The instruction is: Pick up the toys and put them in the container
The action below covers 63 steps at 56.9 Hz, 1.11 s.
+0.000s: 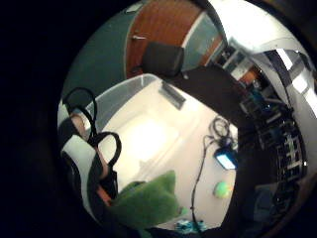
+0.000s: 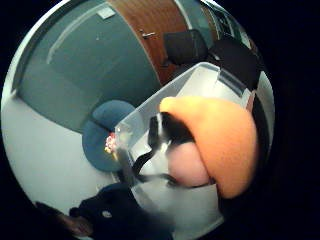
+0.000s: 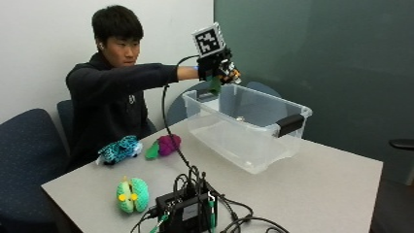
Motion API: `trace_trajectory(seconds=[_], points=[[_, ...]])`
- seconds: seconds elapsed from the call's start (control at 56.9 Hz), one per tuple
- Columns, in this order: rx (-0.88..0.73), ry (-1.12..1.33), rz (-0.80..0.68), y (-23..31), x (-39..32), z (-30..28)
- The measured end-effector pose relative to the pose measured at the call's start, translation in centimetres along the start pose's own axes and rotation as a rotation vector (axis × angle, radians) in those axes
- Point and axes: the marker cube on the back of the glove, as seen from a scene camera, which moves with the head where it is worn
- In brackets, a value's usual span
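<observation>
- In the outside view, upper centre of the frame, a person in a dark hoodie (image 3: 107, 104) holds the gloved right hand (image 3: 216, 68) out over the near end of a clear plastic container (image 3: 242, 127).
- The right hand's fingers are curled around a toy with an orange body (image 2: 220, 140) and a green part (image 3: 215, 85); the green part hangs down from the hand, just above the container's rim.
- In the thumb side palm view the orange body fills much of the picture, close against the palm, with the container (image 2: 200, 85) behind it.
- In the little finger side palm view the toy's green part (image 1: 146, 201) shows beside the hand's straps, above the container's pale floor (image 1: 148, 139).
- The container stands in the middle of the frame on a grey table (image 3: 323, 189); it has a black handle (image 3: 290, 125) on its right end, and what lies on its floor cannot be made out.
- On the table left of the container lie a teal toy (image 3: 119, 150) and, just beside it, a purple toy with a green end (image 3: 163, 145).
- A green and pink toy with yellow spots (image 3: 132, 195) lies near the lower left edge of the table.
- A black device with cables (image 3: 187, 206) sits at the bottom centre, just right of that toy.
- Blue chairs (image 3: 25, 155) stand at the left of the frame behind the table.
</observation>
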Motion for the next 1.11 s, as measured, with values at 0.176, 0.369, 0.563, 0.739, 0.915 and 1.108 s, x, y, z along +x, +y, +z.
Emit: trace_trajectory(seconds=[0.176, 0.369, 0.563, 0.739, 0.915, 1.108], points=[[-0.268, -0.102, 0.199, -0.4, -0.3, 4.7], [-0.434, 0.004, 0.048, 2.3, -0.4, 5.4], [-0.43, -0.13, 0.156, 4.3, 6.3, -2.0], [-0.418, 0.063, 0.063, 12.1, 12.9, -6.7], [-0.465, 0.197, 0.26, 20.2, 23.2, -6.4], [-0.484, 0.083, 0.541, 26.0, 30.2, -2.3]])
